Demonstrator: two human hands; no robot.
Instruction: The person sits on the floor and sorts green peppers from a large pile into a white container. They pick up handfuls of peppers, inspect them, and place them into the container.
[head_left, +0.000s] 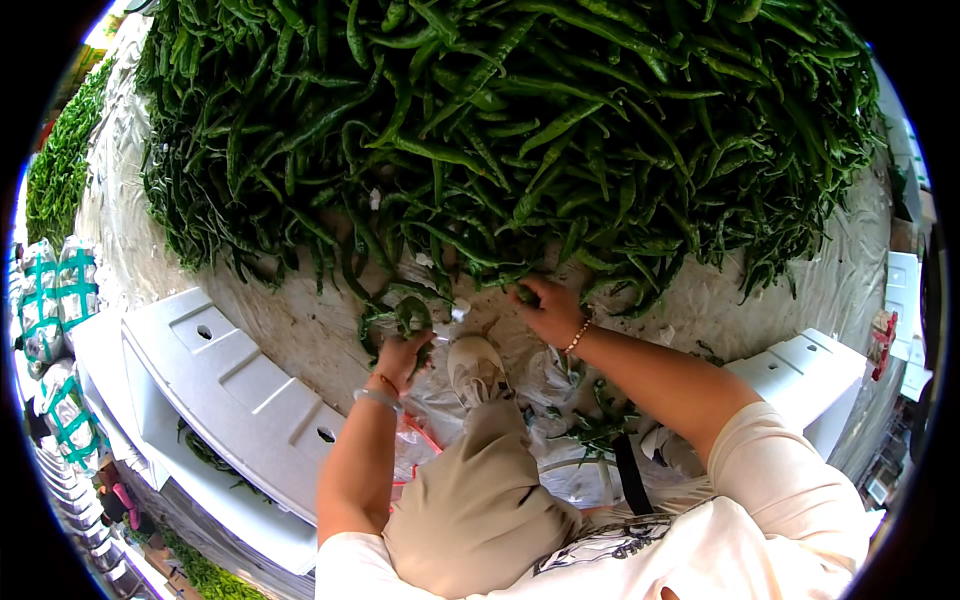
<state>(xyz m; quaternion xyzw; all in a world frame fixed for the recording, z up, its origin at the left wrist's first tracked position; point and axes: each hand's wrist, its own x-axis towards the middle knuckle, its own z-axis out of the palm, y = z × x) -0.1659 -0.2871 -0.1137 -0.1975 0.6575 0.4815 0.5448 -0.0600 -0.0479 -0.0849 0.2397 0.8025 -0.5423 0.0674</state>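
A large heap of long green chili peppers (517, 127) spreads out before me on a dirty plastic sheet (300, 330). My left hand (401, 364) is closed around a few curled green peppers (411, 315) in front of my shoe, with its fingers partly hidden under them. At the near edge of the heap, my right hand (553, 311) pinches a green pepper (528, 296), most of which is hidden by the fingers.
To my left stands a white foam box (232, 390), its long wall near my left forearm; some peppers show inside. Another white foam box (799, 375) is beyond my right arm. Loose peppers (600, 420) lie by my legs. Bundles with green tape (60, 289) stand far left.
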